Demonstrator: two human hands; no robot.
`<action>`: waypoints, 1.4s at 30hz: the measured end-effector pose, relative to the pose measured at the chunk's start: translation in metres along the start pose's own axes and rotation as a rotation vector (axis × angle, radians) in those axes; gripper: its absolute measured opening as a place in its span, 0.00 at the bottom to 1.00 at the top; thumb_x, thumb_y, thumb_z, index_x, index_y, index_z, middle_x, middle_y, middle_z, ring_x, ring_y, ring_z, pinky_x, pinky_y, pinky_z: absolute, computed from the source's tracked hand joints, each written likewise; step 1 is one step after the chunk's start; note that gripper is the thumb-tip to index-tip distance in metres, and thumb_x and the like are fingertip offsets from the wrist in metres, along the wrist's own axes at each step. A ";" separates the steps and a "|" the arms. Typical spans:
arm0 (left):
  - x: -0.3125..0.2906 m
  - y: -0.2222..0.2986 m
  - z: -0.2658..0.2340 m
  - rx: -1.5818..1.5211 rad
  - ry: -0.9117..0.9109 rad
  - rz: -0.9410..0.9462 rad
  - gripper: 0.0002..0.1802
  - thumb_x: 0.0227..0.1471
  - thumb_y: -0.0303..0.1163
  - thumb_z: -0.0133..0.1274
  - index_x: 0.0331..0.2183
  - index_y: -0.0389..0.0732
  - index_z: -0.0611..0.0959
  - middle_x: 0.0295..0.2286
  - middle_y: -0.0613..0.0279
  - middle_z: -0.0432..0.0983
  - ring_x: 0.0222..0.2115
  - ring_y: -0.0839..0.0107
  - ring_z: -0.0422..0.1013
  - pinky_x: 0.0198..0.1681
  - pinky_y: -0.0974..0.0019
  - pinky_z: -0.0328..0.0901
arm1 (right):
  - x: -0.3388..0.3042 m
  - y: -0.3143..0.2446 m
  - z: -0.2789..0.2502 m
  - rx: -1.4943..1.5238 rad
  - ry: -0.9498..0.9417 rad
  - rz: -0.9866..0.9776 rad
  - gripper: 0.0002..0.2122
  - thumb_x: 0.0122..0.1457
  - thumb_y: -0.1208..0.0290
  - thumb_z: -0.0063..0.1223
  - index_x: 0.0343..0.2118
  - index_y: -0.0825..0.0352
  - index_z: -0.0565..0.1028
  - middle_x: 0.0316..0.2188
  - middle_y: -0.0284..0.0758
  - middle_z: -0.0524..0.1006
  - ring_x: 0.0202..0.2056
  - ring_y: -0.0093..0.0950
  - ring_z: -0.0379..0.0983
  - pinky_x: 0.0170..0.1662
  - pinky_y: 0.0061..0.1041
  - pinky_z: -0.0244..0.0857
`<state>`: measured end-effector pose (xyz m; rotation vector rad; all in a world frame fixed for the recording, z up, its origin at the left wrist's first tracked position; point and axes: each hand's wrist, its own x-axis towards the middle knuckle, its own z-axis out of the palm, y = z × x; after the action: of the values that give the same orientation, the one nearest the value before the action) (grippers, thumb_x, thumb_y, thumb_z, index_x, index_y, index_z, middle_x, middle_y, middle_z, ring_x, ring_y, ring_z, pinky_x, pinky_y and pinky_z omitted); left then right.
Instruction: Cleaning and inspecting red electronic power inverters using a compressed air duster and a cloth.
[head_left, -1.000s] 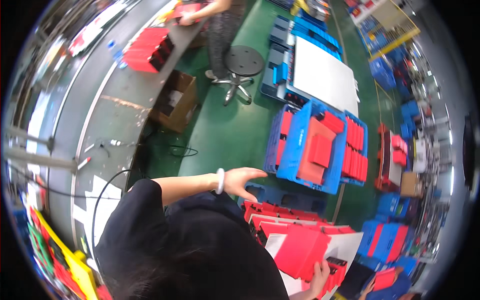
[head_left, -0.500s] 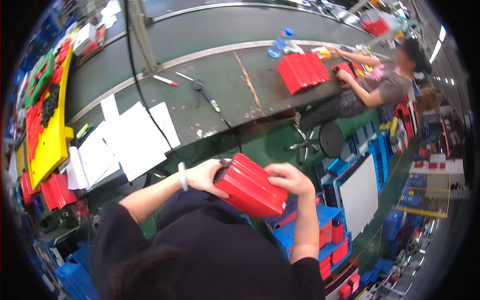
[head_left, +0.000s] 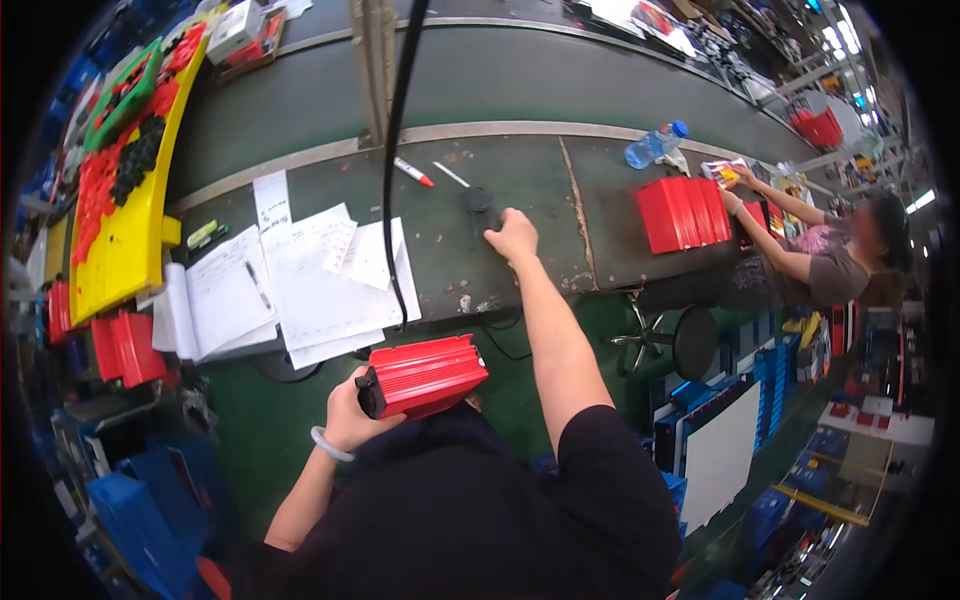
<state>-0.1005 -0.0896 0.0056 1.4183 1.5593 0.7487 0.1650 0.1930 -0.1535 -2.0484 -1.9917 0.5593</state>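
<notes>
My left hand (head_left: pixel 355 418) is closed round the black end of a red finned metal housing (head_left: pixel 425 375), held level in front of my body near the bench edge. My right arm stretches out over the dark workbench (head_left: pixel 450 280). There, my right hand (head_left: pixel 514 236) has its fingers curled on the light end of a black corded tool (head_left: pixel 480 203); the hand hides much of that part. A red-tipped marker (head_left: pixel 414 173) and a thin white stick (head_left: pixel 451 174) lie just beyond the tool.
Written papers (head_left: pixel 325 275), an open notebook (head_left: pixel 235 290) and a green highlighter (head_left: pixel 207 235) lie to the left. Beyond them slants a yellow tray (head_left: pixel 165 190) of red and black parts. A black cable (head_left: pixel 392 180) hangs ahead. A co-worker (head_left: pixel 800 250) sits right, near red housings (head_left: pixel 685 215) and a bottle (head_left: pixel 655 146).
My right hand has let go of the red housing and reached forward to the corded tool. My left hand has lowered the housing leftward and turned it more level.
</notes>
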 end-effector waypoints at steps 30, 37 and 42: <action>-0.202 -0.077 0.194 0.408 0.437 -0.249 0.22 0.32 0.41 0.64 0.34 0.47 0.78 0.30 0.60 0.76 0.33 0.58 0.73 0.38 0.59 0.68 | -0.286 0.124 -0.127 -0.151 -1.391 -0.147 0.09 0.51 0.64 0.51 0.25 0.66 0.74 0.17 0.29 0.76 0.19 0.19 0.70 0.22 0.20 0.60; -0.209 -0.089 0.195 0.435 0.480 -0.240 0.24 0.32 0.45 0.63 0.35 0.48 0.78 0.30 0.61 0.77 0.31 0.57 0.74 0.36 0.57 0.69 | -0.299 0.076 -0.129 0.057 -1.466 -0.116 0.10 0.55 0.65 0.51 0.24 0.66 0.73 0.19 0.29 0.77 0.19 0.17 0.71 0.19 0.16 0.57; -0.207 -0.088 0.193 0.357 0.463 -0.296 0.25 0.29 0.41 0.64 0.35 0.48 0.77 0.31 0.61 0.77 0.32 0.58 0.74 0.37 0.59 0.68 | -0.300 0.063 -0.118 0.086 -1.485 -0.262 0.10 0.54 0.66 0.52 0.22 0.67 0.74 0.17 0.30 0.76 0.17 0.18 0.71 0.18 0.18 0.59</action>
<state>0.0250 -0.3304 -0.1138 1.2677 2.2976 0.6692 0.2709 -0.0966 -0.0399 -1.1864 -2.6046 2.5034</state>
